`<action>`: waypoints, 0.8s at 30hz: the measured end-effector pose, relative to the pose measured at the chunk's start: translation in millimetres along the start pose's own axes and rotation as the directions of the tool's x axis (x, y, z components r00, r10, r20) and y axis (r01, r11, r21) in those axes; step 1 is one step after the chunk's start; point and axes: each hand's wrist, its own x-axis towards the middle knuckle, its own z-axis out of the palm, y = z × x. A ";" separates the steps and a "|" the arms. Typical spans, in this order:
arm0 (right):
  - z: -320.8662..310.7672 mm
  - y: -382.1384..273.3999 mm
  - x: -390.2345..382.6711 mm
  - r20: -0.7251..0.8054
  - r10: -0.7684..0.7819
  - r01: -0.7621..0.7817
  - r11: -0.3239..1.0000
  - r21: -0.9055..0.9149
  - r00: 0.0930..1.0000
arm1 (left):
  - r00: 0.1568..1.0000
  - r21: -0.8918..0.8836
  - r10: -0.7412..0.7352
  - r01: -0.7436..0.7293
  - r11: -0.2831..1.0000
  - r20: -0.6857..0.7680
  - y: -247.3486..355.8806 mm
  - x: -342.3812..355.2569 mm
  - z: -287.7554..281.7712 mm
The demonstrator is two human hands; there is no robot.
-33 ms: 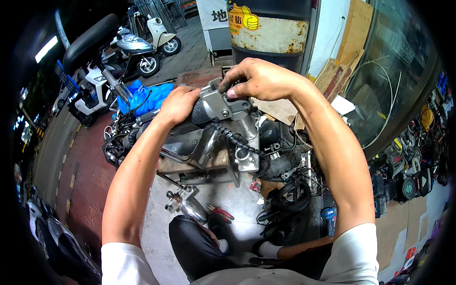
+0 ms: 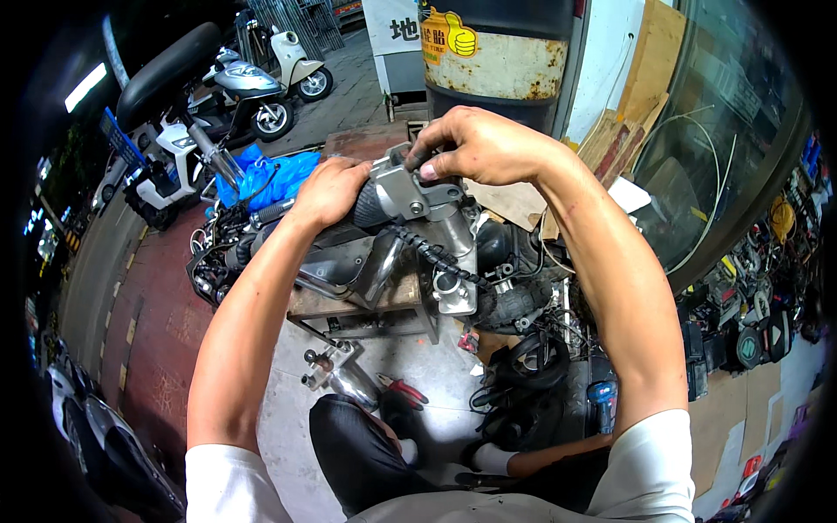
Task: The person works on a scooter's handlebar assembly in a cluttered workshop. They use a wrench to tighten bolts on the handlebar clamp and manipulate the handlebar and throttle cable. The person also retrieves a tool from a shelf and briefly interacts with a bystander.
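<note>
A grey metal bracket [image 2: 403, 193] with a bolt in its side sits on top of a heap of motorcycle parts. My left hand [image 2: 334, 193] is closed over the bracket's left side, just above a dark ribbed cylinder [image 2: 370, 206]; its fingertips are hidden behind. From the right, my right hand [image 2: 466, 148] reaches in with thumb and fingers bent together at the bracket's upper recess. Whatever lies between those fingertips is too small to make out. Below the bracket, a black spiral-wrapped cable [image 2: 427, 250] crosses a silver metal tube assembly [image 2: 455, 292].
Under the parts stands a low worn bench [image 2: 349, 324]. Red-handled pliers [image 2: 403, 389] and a silver cylindrical part [image 2: 349, 376] lie on the floor by my legs. A blue power tool [image 2: 602, 395] is at right; a rusty drum [image 2: 494, 70] and a blue plastic bag [image 2: 277, 177] are beyond.
</note>
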 end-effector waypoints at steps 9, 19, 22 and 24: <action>-1.7 -17.2 0.7 0.031 0.142 -0.143 0.990 0.003 0.989 | 0.989 0.075 -0.147 0.146 0.986 -0.002 7.6 -1.6 -3.6; -1.9 -46.2 -6.1 -0.047 0.241 -0.244 0.966 -0.088 0.970 | 0.972 -0.017 -0.234 0.234 0.972 -0.024 21.4 -7.5 -4.6; 5.2 -30.8 -17.4 -0.074 0.217 -0.219 0.975 -0.031 0.973 | 0.978 -0.013 -0.203 0.203 0.979 -0.046 11.9 -5.7 -2.2; 7.2 -23.2 -48.7 -0.248 0.201 -0.183 0.979 0.095 0.948 | 0.981 -0.025 -0.185 0.184 0.983 -0.061 3.0 -3.2 -0.6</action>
